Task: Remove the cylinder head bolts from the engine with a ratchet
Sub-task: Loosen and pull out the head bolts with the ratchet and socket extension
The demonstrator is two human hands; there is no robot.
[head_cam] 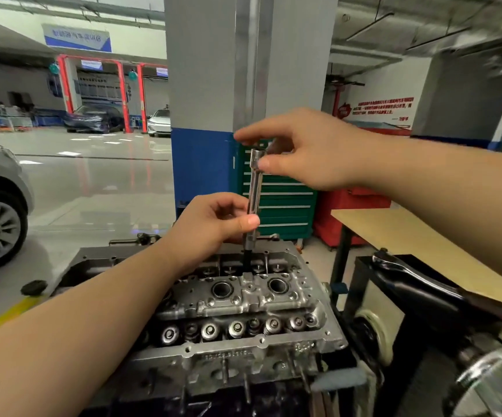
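A: Since the right hand [303, 149] sits up top, what's it got?

B: Thumb and fingers pinched round the upper end of the long socket bar [254, 188], prob. to spin it or steady the top. No ratchet handle on it that I can see.

A: And the left hand [213, 224]?

B: Lower down, fingers curled round the same bar, thumb across the front. Looks like a guide grip, keeps the bar upright so it stays square on the bolt.

A: Where's the bottom end go?

B: Dark tip drops straight into a hole at the far side of the cylinder head [243, 299]. Bolt itself is hidden down there, can't tell if it's loose or out.

A: Engine placement?

B: Engine [231, 365] is right in front of the person, head facing up, valve springs in a row along the near side. Good access from above.

A: Ratchet anywhere?

B: Black-handled tool [418, 281] lies on the stand at right, apart from both hands. Could be it, not sure.

A: Other stuff?

B: Pale worktop [409, 233] behind right, green tool chest [285, 203] behind the bar.
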